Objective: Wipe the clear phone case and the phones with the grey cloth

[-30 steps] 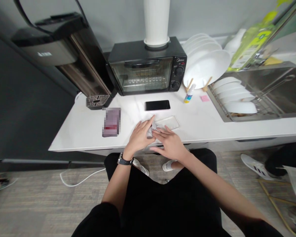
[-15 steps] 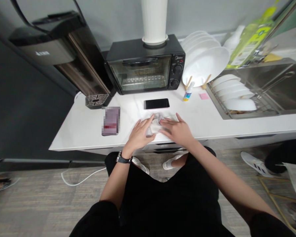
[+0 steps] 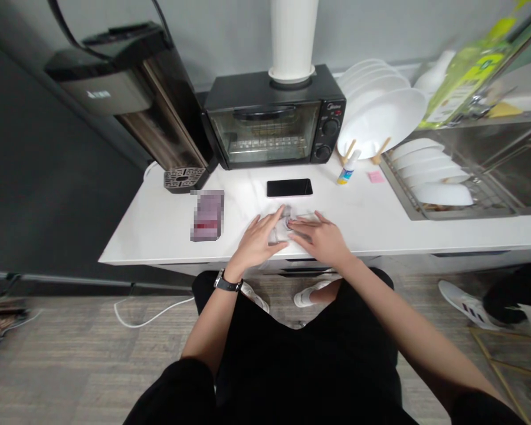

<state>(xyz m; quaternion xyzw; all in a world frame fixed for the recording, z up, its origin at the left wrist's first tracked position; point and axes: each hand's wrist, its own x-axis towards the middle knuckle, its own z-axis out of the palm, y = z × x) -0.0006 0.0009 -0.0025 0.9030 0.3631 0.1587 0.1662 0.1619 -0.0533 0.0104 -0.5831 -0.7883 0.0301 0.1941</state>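
Clear case (image 3: 282, 235) flat at hands (image 3: 257, 242) (image 3: 325, 241), long axis roughly left-right.

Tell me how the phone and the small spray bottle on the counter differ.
The phone lies flat, while the spray bottle stands upright. The phone shows a dark screen; the bottle has a white top with blue and yellow below. The phone is a flat slab, the bottle a narrow column. Both are on the white countertop.

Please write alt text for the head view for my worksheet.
A person's left hand and right hand touch pale, partly see-through material, too hidden to identify, on a white counter. A phone lies behind it, with a black toaster oven beyond and white plates at the oven's right.
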